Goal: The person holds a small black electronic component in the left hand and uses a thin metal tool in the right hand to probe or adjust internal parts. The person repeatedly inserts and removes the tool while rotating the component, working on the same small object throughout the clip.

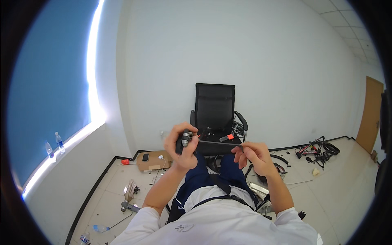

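My left fingers wrap dark fitting, right fingers pinch thin bar (joined? can't tell); likely positioning, next move wants steady left grip.

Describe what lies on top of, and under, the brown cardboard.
A phone and a small, round white object lie on the brown cardboard, which covers whatever is beneath.

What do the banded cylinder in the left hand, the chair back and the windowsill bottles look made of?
Banded cylinder: probably metal, semi-gloss; its grey bands catch highlights.
Chair back: perhaps mesh fabric, dark black with a faint sheen.
Bottles: likely plastic, glossy; see-through walls.
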### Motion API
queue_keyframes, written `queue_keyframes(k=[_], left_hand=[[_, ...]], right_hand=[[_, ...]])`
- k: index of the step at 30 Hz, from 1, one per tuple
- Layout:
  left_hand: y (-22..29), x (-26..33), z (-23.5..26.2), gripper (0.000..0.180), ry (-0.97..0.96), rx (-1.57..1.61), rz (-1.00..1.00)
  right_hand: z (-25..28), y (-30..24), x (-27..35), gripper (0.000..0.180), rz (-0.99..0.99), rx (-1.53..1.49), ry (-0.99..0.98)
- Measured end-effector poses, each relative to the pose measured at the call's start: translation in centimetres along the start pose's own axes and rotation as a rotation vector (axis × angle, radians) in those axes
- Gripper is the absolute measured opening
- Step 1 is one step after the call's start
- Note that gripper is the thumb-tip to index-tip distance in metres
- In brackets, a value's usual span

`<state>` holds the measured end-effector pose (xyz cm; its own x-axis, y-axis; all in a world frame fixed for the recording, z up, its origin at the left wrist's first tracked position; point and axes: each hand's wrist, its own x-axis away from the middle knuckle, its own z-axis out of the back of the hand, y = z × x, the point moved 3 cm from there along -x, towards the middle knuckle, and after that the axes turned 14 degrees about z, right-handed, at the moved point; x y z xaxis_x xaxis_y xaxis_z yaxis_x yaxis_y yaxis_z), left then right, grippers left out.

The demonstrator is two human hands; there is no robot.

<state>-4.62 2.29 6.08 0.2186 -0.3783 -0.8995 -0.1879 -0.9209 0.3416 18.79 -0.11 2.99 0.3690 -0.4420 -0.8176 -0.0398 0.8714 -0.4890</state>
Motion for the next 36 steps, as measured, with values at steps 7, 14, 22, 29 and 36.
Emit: queue_keyframes(k=[7, 14, 22, 29, 36], left_hand=[[0.0, 0.0, 0.6, 0.018, -0.064, -0.014, -0.023], [-0.4, -0.1, 0.2, 0.017, -0.088, 0.068, 0.034], [-0.6, 0.3, 0.4, 0.019, -0.025, 0.046, -0.073], [0.1, 0.2, -0.2, 0.018, -0.156, -0.029, -0.266], [-0.6, 0.5, -0.2, 0.018, -0.166, -0.085, -0.078]], right_hand=[[-0.6, -0.5, -0.6, 0.023, -0.003, 0.150, 0.064], [-0.2, -0.4, -0.9, 0.033, 0.446, 0.651, 0.140], [0.1, -0.1, -0.4, 0.016, 0.088, 0.031, 0.189], [-0.1, 0.2, -0.6, 0.006, 0.053, -0.037, 0.218], [-0.2, -1.2, -0.8, 0.014, 0.330, 0.274, 0.336]])
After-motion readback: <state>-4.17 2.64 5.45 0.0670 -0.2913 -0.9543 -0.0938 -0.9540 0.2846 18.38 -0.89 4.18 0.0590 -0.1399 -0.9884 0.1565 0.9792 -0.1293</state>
